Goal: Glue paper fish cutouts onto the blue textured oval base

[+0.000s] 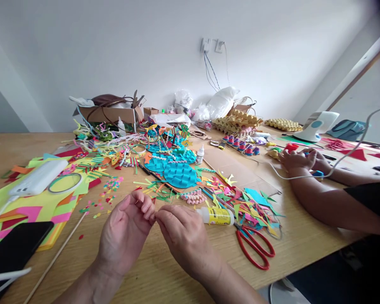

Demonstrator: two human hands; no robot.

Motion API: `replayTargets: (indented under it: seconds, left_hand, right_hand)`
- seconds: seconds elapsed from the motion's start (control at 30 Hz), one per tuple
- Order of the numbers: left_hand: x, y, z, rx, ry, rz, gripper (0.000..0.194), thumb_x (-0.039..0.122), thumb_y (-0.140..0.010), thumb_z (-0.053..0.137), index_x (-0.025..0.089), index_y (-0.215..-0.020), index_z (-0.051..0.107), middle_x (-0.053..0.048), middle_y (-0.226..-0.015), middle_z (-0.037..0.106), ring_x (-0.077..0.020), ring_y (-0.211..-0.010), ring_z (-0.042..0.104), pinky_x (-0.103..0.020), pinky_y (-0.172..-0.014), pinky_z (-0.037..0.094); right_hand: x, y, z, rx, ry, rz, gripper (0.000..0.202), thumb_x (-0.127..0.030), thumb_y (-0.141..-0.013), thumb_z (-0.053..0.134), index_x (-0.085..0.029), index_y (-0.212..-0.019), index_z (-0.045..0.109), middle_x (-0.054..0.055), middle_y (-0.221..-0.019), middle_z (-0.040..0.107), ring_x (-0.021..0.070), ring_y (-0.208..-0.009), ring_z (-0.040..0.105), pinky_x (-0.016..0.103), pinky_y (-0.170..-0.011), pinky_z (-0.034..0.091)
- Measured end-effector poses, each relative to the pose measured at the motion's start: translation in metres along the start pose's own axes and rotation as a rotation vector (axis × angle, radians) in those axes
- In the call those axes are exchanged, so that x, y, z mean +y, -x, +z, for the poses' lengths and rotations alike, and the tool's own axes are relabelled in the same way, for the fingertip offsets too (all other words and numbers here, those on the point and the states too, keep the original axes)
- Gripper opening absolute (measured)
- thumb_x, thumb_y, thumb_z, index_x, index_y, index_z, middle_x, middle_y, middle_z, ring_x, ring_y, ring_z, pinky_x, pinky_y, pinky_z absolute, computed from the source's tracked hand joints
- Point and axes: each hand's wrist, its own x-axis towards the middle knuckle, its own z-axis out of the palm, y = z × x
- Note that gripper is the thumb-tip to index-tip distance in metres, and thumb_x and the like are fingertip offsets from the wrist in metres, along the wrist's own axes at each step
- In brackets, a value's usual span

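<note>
A: Two hands, item one: left hand (125, 234) and right hand (183, 238) meet fingertip to fingertip above the table (164, 270), just in front of the glue bottle (215, 215). Fingers pinched together; whatever they grip is too small to make out.

B: Writing on the glue bottle?

A: Yellow label with dark print, too blurred to read. The bottle lies on its side, white cap pointing towards the right hand.

B: Other bottles?

A: One small glue bottle (200, 155), upright, well behind the lying one, beside the blue paper discs (180, 174). Label unreadable.

B: Containers?

A: Cardboard box (111, 113), far behind and left of the glue bottle, open, holding a brown bag and loose odds; contents otherwise unclear. Egg trays (237, 120), far behind it and to the right, stacked, empty as far as shows. Plastic bags (220, 103) against the wall beside them, contents hidden.

B: Near the bottle?

A: Red scissors (255, 245) just right and in front of it, blades pointing towards the bottle. Paper scraps (243, 207) heaped just right of it. Wooden stick (55, 257) well to its left. Black phone (14, 251) further left still.

B: Anyone else?

A: A second person's hands (299, 160), well right of the bottle, closed on small coloured pieces.
</note>
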Motion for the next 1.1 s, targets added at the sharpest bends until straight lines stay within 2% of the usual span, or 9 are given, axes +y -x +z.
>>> replayTargets:
  seconds: [0.13,0.23,0.33,0.43,0.53,0.67,0.83,0.9,1.1]
  left_hand:
    - [0.001,0.001,0.0,0.007,0.006,0.014,0.024,0.016,-0.084,0.034,0.016,-0.069,0.053,-0.001,-0.064,0.041,-0.0145,-0.059,0.043,-0.028,-0.057,0.046]
    - [0.002,0.001,0.002,0.012,0.013,0.013,0.024,0.017,-0.084,0.035,0.016,-0.069,0.053,-0.001,-0.063,0.04,-0.0146,-0.059,0.042,-0.028,-0.057,0.046]
    - [0.003,0.001,0.004,0.019,0.002,0.017,0.024,0.017,-0.084,0.034,0.015,-0.069,0.054,-0.002,-0.064,0.041,-0.0147,-0.06,0.042,-0.028,-0.057,0.046]
    - [0.003,0.001,0.004,0.011,-0.021,0.044,0.025,0.016,-0.084,0.033,0.015,-0.069,0.054,-0.002,-0.065,0.042,-0.0147,-0.061,0.043,-0.028,-0.058,0.046]
    - [0.003,0.002,0.003,0.007,-0.041,0.045,0.026,0.016,-0.085,0.032,0.015,-0.069,0.054,-0.002,-0.064,0.042,-0.0145,-0.061,0.042,-0.027,-0.059,0.046]
    - [0.002,0.003,0.004,0.002,-0.044,0.036,0.026,0.016,-0.085,0.032,0.016,-0.069,0.053,-0.002,-0.065,0.042,-0.0144,-0.061,0.042,-0.028,-0.06,0.046]
    - [0.001,0.003,0.004,-0.009,-0.055,0.031,0.025,0.017,-0.085,0.033,0.016,-0.071,0.054,-0.002,-0.066,0.043,-0.0144,-0.063,0.043,-0.028,-0.063,0.046]
    - [0.0,0.002,0.003,-0.008,-0.063,0.037,0.024,0.018,-0.085,0.035,0.016,-0.071,0.054,-0.002,-0.065,0.043,-0.0146,-0.063,0.043,-0.028,-0.063,0.045]
    - [-0.002,0.004,-0.002,-0.027,-0.129,0.075,0.02,0.025,-0.084,0.041,0.017,-0.072,0.055,-0.001,-0.065,0.044,-0.0143,-0.064,0.043,-0.027,-0.064,0.044]
  right_hand:
    - [-0.004,-0.001,0.0,0.055,-0.111,0.092,0.02,-0.012,-0.084,0.043,-0.016,-0.074,0.059,0.005,-0.07,0.064,0.013,-0.063,0.058,0.024,-0.057,0.047]
    - [-0.004,-0.002,0.001,0.048,-0.465,0.36,0.014,-0.014,-0.079,0.049,-0.018,-0.068,0.058,0.002,-0.063,0.062,0.0113,-0.059,0.057,0.022,-0.055,0.047]
    - [-0.003,-0.001,0.004,-0.036,-0.892,0.65,0.013,-0.026,-0.076,0.055,-0.018,-0.067,0.056,-0.001,-0.058,0.059,0.01,-0.053,0.058,0.02,-0.051,0.046]
    - [-0.002,0.001,0.007,-0.055,-1.137,0.79,0.018,-0.035,-0.071,0.061,-0.017,-0.07,0.055,-0.002,-0.057,0.058,0.0091,-0.051,0.057,0.02,-0.051,0.044]
    - [-0.002,0.002,0.009,-0.002,-1.149,0.791,0.02,-0.033,-0.066,0.065,-0.018,-0.071,0.052,-0.003,-0.059,0.057,0.0087,-0.051,0.054,0.02,-0.051,0.042]
    - [-0.002,0.002,0.011,0.059,-0.988,0.743,0.018,-0.026,-0.066,0.065,-0.019,-0.074,0.051,-0.003,-0.062,0.055,0.0088,-0.053,0.051,0.021,-0.05,0.041]
    - [-0.002,0.0,0.011,0.074,-0.729,0.587,0.005,-0.019,-0.071,0.06,-0.017,-0.069,0.056,-0.002,-0.061,0.055,0.0088,-0.054,0.049,0.02,-0.051,0.04]
    - [-0.001,-0.001,0.01,0.091,-0.655,0.524,0.009,-0.016,-0.072,0.059,-0.017,-0.064,0.057,-0.002,-0.059,0.055,0.0087,-0.054,0.049,0.02,-0.051,0.039]
    - [0.0,-0.001,0.007,0.101,-0.63,0.463,0.013,-0.014,-0.072,0.057,-0.017,-0.059,0.056,-0.002,-0.058,0.054,0.0086,-0.055,0.048,0.019,-0.052,0.038]
